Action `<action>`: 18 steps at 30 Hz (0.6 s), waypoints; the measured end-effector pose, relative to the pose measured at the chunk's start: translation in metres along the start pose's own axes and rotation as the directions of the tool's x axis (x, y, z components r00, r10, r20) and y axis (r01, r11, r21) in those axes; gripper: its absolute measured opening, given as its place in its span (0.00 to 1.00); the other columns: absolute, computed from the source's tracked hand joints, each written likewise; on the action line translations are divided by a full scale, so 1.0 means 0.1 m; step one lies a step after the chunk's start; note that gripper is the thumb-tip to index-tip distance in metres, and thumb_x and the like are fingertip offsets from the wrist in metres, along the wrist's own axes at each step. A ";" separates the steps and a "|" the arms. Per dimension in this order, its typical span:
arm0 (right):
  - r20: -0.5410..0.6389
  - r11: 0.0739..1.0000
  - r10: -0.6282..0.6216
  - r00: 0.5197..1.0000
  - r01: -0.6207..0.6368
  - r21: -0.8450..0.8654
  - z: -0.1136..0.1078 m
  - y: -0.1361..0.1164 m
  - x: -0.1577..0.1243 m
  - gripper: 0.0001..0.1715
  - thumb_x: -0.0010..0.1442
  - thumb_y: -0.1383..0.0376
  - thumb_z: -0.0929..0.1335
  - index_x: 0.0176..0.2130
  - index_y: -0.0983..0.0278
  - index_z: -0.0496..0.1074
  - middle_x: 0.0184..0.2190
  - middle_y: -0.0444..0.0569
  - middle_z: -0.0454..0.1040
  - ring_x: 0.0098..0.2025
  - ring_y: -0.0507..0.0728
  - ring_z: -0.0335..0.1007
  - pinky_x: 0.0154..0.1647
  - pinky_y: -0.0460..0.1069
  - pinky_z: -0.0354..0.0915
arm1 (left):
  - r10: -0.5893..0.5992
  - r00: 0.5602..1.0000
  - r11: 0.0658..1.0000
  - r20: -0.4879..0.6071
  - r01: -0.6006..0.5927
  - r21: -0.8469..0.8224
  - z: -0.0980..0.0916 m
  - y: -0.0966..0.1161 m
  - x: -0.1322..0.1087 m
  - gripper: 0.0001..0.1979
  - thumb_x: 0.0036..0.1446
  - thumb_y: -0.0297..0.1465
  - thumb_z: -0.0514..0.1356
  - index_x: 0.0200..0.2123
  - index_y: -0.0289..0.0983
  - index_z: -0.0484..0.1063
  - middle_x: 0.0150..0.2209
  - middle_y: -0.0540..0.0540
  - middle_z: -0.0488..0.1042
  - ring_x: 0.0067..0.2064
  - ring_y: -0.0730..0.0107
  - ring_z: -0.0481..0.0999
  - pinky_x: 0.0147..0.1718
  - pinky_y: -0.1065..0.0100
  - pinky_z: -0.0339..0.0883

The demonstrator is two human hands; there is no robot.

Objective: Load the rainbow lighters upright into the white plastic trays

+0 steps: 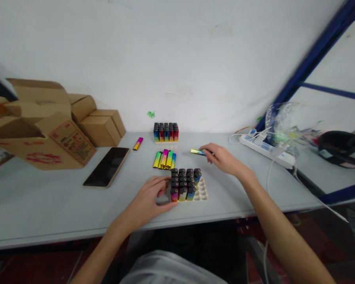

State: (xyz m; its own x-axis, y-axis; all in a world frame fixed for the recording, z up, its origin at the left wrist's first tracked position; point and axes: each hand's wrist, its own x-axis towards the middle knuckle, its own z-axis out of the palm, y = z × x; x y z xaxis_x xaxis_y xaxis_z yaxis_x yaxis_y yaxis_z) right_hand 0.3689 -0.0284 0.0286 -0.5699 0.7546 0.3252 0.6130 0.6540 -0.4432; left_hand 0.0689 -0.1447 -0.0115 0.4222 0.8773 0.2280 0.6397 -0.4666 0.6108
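Note:
Near the table's front edge stands a white tray [201, 190] with several upright black-topped lighters [182, 193]; cells at its right side hold none. My left hand [149, 197] grips the tray's left side, thumb at the front corner, fingers behind. To the right and farther back, my right hand [221, 157] pinches a shiny yellow-blue lighter [197, 151], held roughly level above the table. Several gold, green and pink lighters [165, 159] lie in a small pile behind the tray. A second block of upright lighters [166, 133] stands by the wall.
A single pink-yellow lighter [138, 143] lies left of the pile. A dark tablet [107, 167] and cardboard boxes [68, 138] are at the left. On the right are a white power strip [269, 152] with cables, plastic bags [281, 122] and a black ring-shaped object [343, 148].

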 end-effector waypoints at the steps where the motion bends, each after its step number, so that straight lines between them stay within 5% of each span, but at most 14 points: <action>1: -0.043 0.998 0.053 0.998 -0.051 0.043 -0.05 -0.05 -0.05 0.17 0.76 0.61 0.60 0.53 0.65 0.73 0.28 0.44 0.72 0.29 0.54 0.69 0.37 0.49 0.65 | -0.002 1.000 1.000 0.000 0.002 0.002 0.00 0.00 0.00 0.23 0.58 0.41 0.67 0.26 0.43 0.54 0.54 0.42 0.78 0.56 0.53 0.74 0.54 0.54 0.69; 7: -0.136 0.937 0.252 0.958 -0.206 0.283 -0.13 -0.24 -0.26 0.20 0.71 0.51 0.66 0.37 0.63 0.75 0.19 0.39 0.66 0.19 0.50 0.61 0.24 0.46 0.56 | -0.005 1.000 1.000 -0.004 0.005 0.007 0.01 -0.02 0.00 0.23 0.58 0.41 0.67 0.25 0.42 0.55 0.54 0.42 0.78 0.56 0.52 0.75 0.54 0.54 0.70; 12: -0.137 0.848 0.270 0.953 -0.168 0.503 -0.04 -0.19 -0.27 0.22 0.60 0.48 0.74 0.39 0.64 0.78 0.22 0.41 0.70 0.19 0.51 0.66 0.25 0.48 0.63 | -0.011 1.000 0.999 -0.011 0.012 0.035 0.02 -0.03 0.00 0.23 0.57 0.41 0.68 0.26 0.42 0.55 0.51 0.42 0.78 0.55 0.52 0.75 0.53 0.53 0.71; 18: -0.191 0.809 0.206 0.960 -0.057 0.585 -0.05 -0.24 -0.22 0.21 0.61 0.48 0.74 0.39 0.63 0.80 0.40 0.53 0.77 0.43 0.58 0.75 0.43 0.52 0.72 | -0.014 1.000 0.998 -0.010 0.015 0.053 0.01 -0.04 0.00 0.23 0.57 0.42 0.68 0.25 0.42 0.56 0.52 0.41 0.78 0.56 0.51 0.76 0.54 0.52 0.72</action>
State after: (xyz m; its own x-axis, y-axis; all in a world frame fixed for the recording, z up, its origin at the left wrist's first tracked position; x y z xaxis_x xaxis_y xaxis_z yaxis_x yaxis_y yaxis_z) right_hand 0.3690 -0.0605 0.0364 -0.3158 0.8691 0.3807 0.2089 0.4550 -0.8656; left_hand 0.0671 -0.1427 -0.0152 0.4065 0.8850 0.2268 0.6792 -0.4588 0.5729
